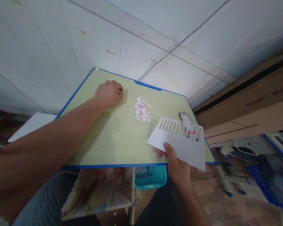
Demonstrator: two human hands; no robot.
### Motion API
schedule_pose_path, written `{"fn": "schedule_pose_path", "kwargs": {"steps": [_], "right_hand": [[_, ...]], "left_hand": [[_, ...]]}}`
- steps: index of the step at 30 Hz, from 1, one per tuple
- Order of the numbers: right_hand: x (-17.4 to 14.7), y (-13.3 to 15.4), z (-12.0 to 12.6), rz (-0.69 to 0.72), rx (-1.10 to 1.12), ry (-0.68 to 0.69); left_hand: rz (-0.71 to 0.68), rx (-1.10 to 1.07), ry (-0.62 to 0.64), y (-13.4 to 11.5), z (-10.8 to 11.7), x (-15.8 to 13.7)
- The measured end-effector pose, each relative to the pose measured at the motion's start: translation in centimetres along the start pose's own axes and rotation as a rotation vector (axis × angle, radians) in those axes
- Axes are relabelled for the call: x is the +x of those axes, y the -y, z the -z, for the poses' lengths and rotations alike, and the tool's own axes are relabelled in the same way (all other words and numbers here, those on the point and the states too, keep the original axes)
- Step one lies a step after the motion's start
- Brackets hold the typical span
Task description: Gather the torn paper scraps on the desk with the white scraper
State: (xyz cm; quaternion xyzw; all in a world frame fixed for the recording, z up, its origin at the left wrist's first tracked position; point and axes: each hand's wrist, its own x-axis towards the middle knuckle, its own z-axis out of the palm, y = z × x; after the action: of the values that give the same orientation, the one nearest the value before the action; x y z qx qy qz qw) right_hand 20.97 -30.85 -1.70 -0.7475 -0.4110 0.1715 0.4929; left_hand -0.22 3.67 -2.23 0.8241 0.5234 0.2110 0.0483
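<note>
A thin white panel [190, 150] with a row of narrow slots along its far side is held by the right hand [179, 169] over the near right part of a pale green desk [122, 135]. The panel is gripped at its near edge, with the thumb laid flat on top and the fingers tucked beneath; one of its corners is jutted past the desk's front edge. Just beyond the panel's slots, an object [186, 119] is hidden by pixelation and cannot be made out.

Near the middle of the desk, apart from both hands, small torn paper scraps [142, 110], white and pink, are gathered in a loose heap. To the left of the heap, the left hand [108, 94] is placed low over the desk, its fingers half curled and a gap left by the thumb; whether anything is held in it cannot be told.

The desk is edged by a blue rim [122, 165] and set near a white wall [132, 40], crossed by a grey cable [193, 31]. Cardboard boxes [250, 100] are seen at the right. Below the front edge, a patterned cloth [103, 194] and a teal bin [153, 181] are seen above a wooden floor [205, 188].
</note>
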Motion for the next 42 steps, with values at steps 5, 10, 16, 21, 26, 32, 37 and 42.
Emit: {"fn": "schedule_pose_path", "kwargs": {"steps": [5,10,16,21,26,32,37,42], "right_hand": [[-0.4,0.1,-0.1,0.005,0.007,0.037],[-0.8,0.4,-0.4,0.002,0.017,0.074],[-1.2,0.8,-1.0,-0.027,0.079,0.14],[-0.9,0.5,-1.3,-0.048,0.105,0.057],[-0.7,0.2,-1.5,-0.045,0.103,0.062],[-1.0,0.6,-1.3,-0.026,0.081,0.087],[-2.2,0.9,-1.5,-0.056,0.099,0.118],[-3.7,1.3,-1.6,-0.079,0.117,0.147]], "left_hand": [[0.016,-0.02,0.006,-0.1,0.2,-0.1],[0.009,-0.058,0.012,-0.2,0.6,-0.3],[0.017,-0.072,0.011,-0.3,0.6,-0.3],[0.014,-0.084,0.012,0.0,0.3,-0.2],[0.008,-0.061,0.009,-0.1,0.4,-0.3],[0.016,-0.055,0.022,-0.3,0.5,-0.2],[0.017,-0.033,0.015,-0.2,0.2,-0.1],[0.014,-0.056,0.012,-0.2,0.5,-0.3]]}}
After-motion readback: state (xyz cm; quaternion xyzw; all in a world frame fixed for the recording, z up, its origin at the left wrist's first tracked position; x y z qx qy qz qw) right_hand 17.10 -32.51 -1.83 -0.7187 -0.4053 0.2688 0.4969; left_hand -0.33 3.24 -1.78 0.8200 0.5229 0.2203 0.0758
